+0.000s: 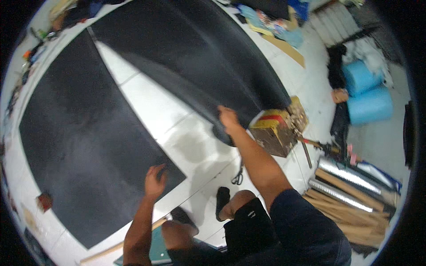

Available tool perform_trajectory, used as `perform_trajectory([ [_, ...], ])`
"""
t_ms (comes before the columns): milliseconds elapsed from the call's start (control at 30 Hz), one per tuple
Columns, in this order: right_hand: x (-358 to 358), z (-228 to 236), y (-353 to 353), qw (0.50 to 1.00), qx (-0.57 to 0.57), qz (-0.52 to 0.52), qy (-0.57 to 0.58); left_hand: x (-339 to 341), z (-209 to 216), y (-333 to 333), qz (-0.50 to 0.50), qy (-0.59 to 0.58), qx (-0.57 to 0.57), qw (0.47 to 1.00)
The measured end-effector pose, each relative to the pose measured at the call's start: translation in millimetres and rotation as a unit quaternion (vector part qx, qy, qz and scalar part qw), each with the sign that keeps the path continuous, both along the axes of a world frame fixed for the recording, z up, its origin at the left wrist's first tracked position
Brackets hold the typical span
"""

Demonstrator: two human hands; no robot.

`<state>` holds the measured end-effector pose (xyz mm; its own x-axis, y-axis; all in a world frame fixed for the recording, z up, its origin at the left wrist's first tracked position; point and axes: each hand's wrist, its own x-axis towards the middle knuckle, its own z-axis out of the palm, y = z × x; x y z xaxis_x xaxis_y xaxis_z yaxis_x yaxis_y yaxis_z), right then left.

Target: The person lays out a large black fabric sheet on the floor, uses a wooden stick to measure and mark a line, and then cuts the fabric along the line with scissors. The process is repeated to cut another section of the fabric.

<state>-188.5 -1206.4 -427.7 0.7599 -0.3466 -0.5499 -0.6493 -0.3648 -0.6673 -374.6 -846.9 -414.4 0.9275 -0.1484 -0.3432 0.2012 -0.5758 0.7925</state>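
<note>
Two large sheets of dark black material lie on the white tiled floor, parted by a wedge-shaped gap. My left hand [155, 181] is over the near right corner of the left black sheet [84, 133], its fingers loosely curled and apart with nothing visible in them. At the near end of the right black sheet [186, 48], my right hand [228, 119] is closed on the edge, which is raised and curls over. Motion blur softens the fingertips of both hands. A pair of scissors [238, 177] with dark handles lies on the floor between my arms.
A worn cardboard box [273, 133] stands right of my right hand, against the sheet. Light-blue rolls [370, 106] stand farther right. Silvery rolls [346, 175] and wooden strips [346, 217] lie at lower right. A green board [153, 241] is by my feet.
</note>
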Motion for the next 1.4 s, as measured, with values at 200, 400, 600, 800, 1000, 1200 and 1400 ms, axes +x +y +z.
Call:
perform_trajectory([
  [200, 19, 128, 4, 0.969, 0.062, -0.163, -0.173, 142, 118, -30, 0.114, 0.077, -0.071, 0.988],
  [400, 11, 209, 34, 0.946, 0.094, -0.202, -0.234, 360, 163, -60, 0.172, 0.119, -0.07, 0.975],
  [600, -2, 326, -17, 0.977, -0.109, 0.12, -0.138, 581, 193, -39, 0.415, 0.107, -0.104, 0.898],
  [800, -16, 438, -10, 0.969, -0.149, 0.191, -0.041, 633, 225, 30, 0.411, 0.125, 0.057, 0.901],
  [1000, -103, 413, 39, 0.973, -0.08, 0.161, 0.145, 580, 299, 86, 0.402, 0.188, -0.232, 0.866],
  [1200, -155, 373, 190, 0.942, -0.211, 0.183, 0.186, 541, 363, 206, 0.292, 0.119, -0.117, 0.942],
  [1400, -202, 394, 343, 0.856, -0.494, 0.05, 0.144, 476, 337, 314, 0.277, 0.18, -0.123, 0.936],
])
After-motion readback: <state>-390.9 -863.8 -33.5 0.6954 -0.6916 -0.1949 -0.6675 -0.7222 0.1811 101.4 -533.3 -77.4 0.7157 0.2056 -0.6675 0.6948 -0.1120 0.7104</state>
